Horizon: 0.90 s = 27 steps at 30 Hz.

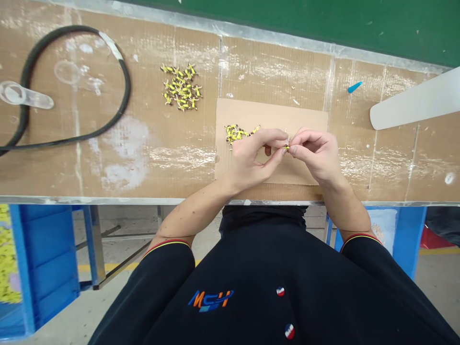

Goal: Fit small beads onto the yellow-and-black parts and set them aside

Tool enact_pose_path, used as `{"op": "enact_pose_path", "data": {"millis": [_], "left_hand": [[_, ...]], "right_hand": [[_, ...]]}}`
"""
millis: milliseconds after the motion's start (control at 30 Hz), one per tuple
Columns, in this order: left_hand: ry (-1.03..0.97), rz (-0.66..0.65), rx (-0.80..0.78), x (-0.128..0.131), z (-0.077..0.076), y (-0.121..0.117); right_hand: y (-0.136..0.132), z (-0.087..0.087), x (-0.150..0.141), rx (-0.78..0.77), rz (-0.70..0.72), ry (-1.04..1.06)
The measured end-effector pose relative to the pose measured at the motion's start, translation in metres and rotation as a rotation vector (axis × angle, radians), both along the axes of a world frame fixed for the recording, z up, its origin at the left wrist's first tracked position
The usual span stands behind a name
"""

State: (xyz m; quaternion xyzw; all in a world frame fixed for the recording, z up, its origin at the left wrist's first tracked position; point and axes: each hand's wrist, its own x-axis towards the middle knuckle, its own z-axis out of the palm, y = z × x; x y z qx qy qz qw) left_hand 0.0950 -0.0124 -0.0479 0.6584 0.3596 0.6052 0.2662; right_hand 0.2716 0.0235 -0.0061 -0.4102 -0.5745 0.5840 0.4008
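Two narrow pinches, left hand [247,160] and right hand [314,155], on a tiny yellow wire-legged component [286,148] over cardboard [273,115]

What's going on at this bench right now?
A person at a cardboard-covered bench pinches a small yellow-and-black part between the left hand and right hand, above a cardboard sheet. A small heap of similar parts lies on the sheet, and a larger heap lies on the bench to its left. A looped black cable lies further left.
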Motion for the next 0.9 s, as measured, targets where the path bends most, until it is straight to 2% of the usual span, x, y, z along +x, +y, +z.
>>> {"op": "enact_pose_path", "data": {"millis": [100,300,467,567,633,833,900], "left_hand": [[0.046,-0.002,0.039,-0.0027,0.0007,0.0010],[0.129,-0.017,-0.006,-0.0087,0.0006,0.0021],[0.031,-0.064,-0.048,-0.0078,0.0004,0.0027],[-0.039,-0.054,-0.108,-0.0063,0.0011,0.0036],[-0.066,-0.055,-0.101,-0.0063,0.0022,0.0049],[-0.120,-0.073,-0.019,-0.0088,0.0073,0.0090],[-0.098,-0.072,0.023,-0.0095,0.0073,0.0095]], "right_hand": [[0.0005,0.0005,0.0015,0.002,0.022,-0.003],[0.0002,0.0004,0.0028,-0.005,0.036,-0.029],[-0.0010,-0.0002,0.0028,0.081,0.024,-0.047],[-0.0013,-0.0023,0.0029,0.141,-0.010,0.021],[-0.0014,-0.0044,0.0029,0.127,-0.020,0.091],[-0.0044,-0.0056,0.0015,0.108,0.158,0.195],[-0.0057,-0.0041,0.0011,0.126,0.173,0.205]]}}
